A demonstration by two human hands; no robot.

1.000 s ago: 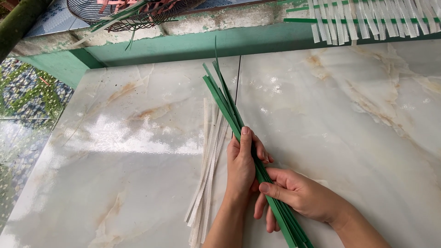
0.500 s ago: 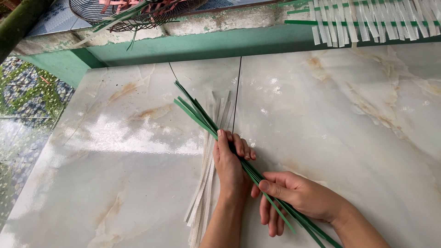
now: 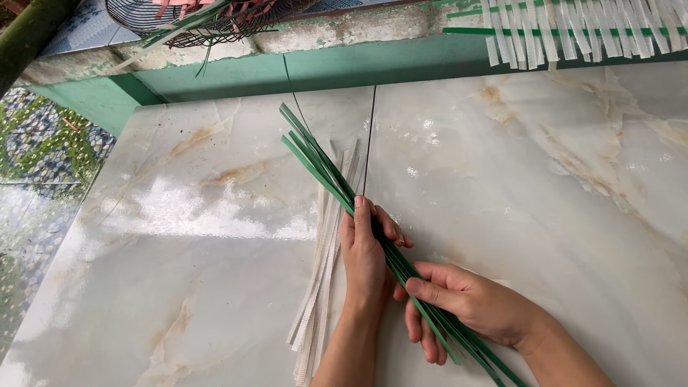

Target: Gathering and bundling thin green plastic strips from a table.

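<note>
Both hands (image 3: 401, 287) grip green strips (image 3: 322, 168), long axis slanting up-left.

Two bare hands and forearms show, with no sleeves, gloves, rings, watch or bracelets. The left hand (image 3: 365, 254) has slim fingers with short, plain, unpainted nails. The right hand (image 3: 462, 304), just beside it, has a short plain thumbnail and a bare wrist.
</note>
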